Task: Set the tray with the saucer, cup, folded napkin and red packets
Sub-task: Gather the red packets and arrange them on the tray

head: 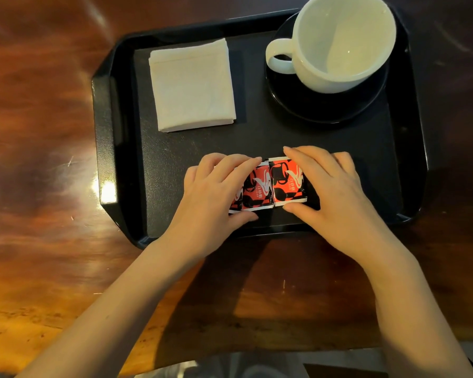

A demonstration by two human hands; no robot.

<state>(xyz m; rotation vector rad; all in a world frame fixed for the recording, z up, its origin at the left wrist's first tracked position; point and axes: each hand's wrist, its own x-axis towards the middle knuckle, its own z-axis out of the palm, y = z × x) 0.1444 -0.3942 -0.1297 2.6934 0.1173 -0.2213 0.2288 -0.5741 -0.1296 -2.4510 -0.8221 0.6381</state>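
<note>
Here, a black tray [104,137] lies on a brown wooden worktop [38,105], its long side running left to right. The red packets [273,184] sit in the near middle of the tray, close to its front rim. They lie flat in a row, side by side and touching. Each packet's long axis runs from near to far, while the row itself runs left to right, tilted slightly. Three can be made out, the leftmost mostly hidden.

The left hand [213,192] covers the left end of the row, fingers laid over the far edge and thumb at the near edge, pinching the packets between them. The right hand [336,186] holds the rightmost packet the same way, forefinger along its far edge and thumb against its near edge.

A folded white napkin [193,85] lies flat in the far left part of the tray, roughly square and turned a little off the tray's lines. A black saucer [325,107] fills the far right corner. The white cup [344,42] stands upright on it, with its handle pointing left toward the napkin.
</note>
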